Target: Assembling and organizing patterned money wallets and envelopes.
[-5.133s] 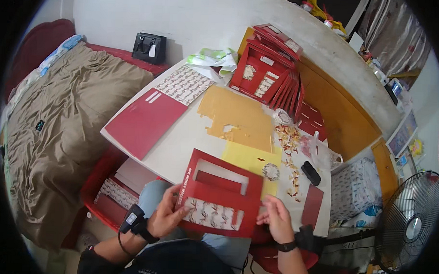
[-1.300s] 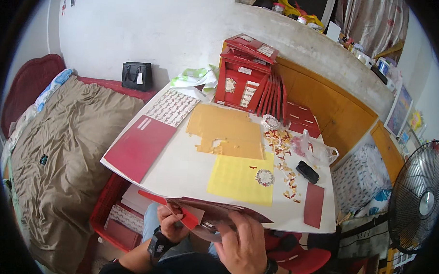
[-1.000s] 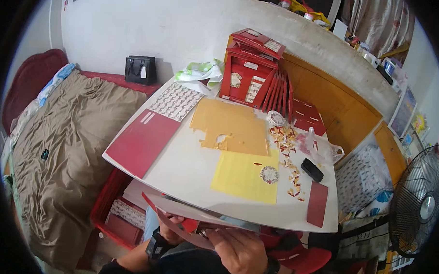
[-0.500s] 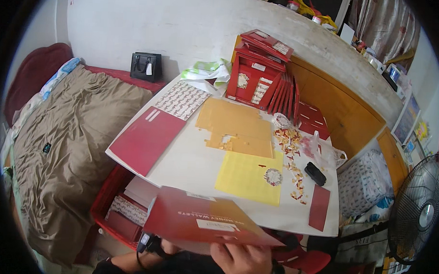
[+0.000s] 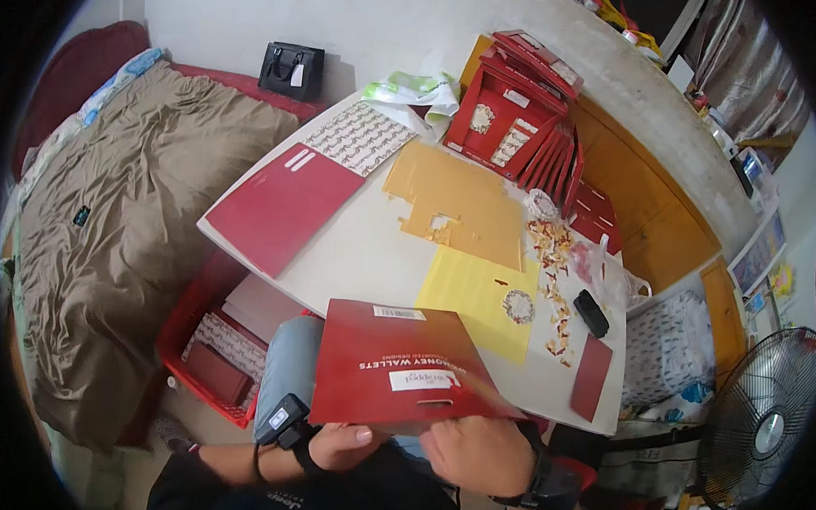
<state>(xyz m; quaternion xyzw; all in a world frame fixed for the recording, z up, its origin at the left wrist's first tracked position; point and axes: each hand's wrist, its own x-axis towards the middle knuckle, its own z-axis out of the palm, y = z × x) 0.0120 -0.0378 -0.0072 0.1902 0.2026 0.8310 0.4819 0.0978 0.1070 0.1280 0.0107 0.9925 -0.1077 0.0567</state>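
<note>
A flat red cardboard sleeve [image 5: 382,344] is tilted over the table's near edge, showing a barcode, a white label and a slot near its lower edge. My left hand [image 5: 343,443] is closed on its near lower edge, thumb lying along it. My right hand [image 5: 482,455] is curled at the near right part of the same edge; its fingertips are hidden. Beyond the sleeve lies a yellow sheet [image 5: 465,297] bearing a round floral sticker [image 5: 519,306]. Farther back is an orange-yellow sheet [image 5: 464,203] with ragged cut-outs.
Red cardboard packs [image 5: 512,115] stand stacked at the back of the white table [image 5: 354,253]. Small red-and-yellow scraps [image 5: 555,287], a black object [image 5: 590,313] and a red strip [image 5: 592,378] lie right. A red crate [image 5: 175,350] sits below left; a fan [image 5: 766,429] stands right.
The red sleeve has tipped so its printed face shows more fully. Both hands stay at its near edge, the left now more visible. The whole view has shifted.
</note>
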